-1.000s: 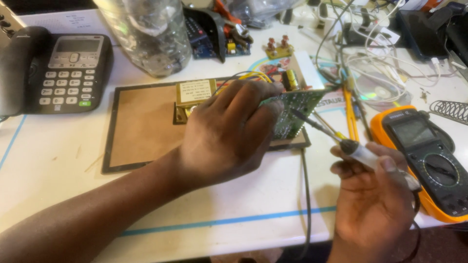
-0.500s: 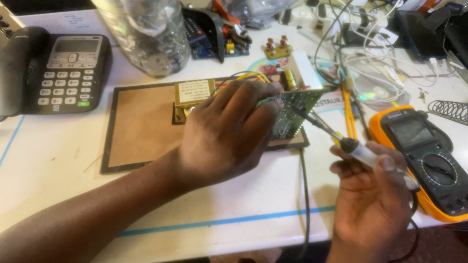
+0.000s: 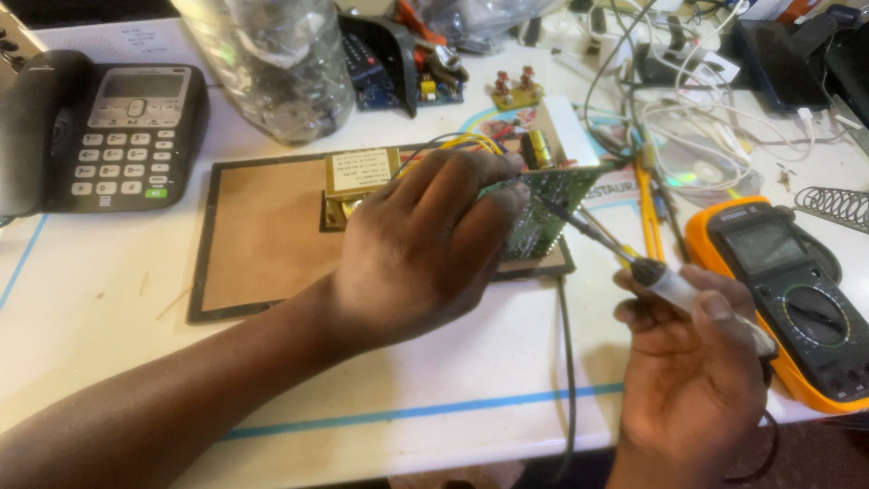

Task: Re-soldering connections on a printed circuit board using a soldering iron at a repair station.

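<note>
My left hand (image 3: 425, 254) grips a green circuit board (image 3: 552, 204) and tilts it up on edge over a brown framed board (image 3: 262, 235). Yellow wires (image 3: 471, 142) run from the circuit board to a small brass-coloured transformer (image 3: 360, 174) behind my fingers. My right hand (image 3: 692, 362) holds a soldering iron (image 3: 634, 263) like a pen. Its thin metal tip touches the green board's face near my left fingertips.
A black desk phone (image 3: 118, 136) sits at the far left. A clear plastic bottle (image 3: 272, 63) stands behind the brown board. An orange multimeter (image 3: 787, 290) lies at the right, next to a coiled spring (image 3: 833, 204), tangled cables (image 3: 670, 109) and a disc. Blue tape (image 3: 407, 412) lines the white table.
</note>
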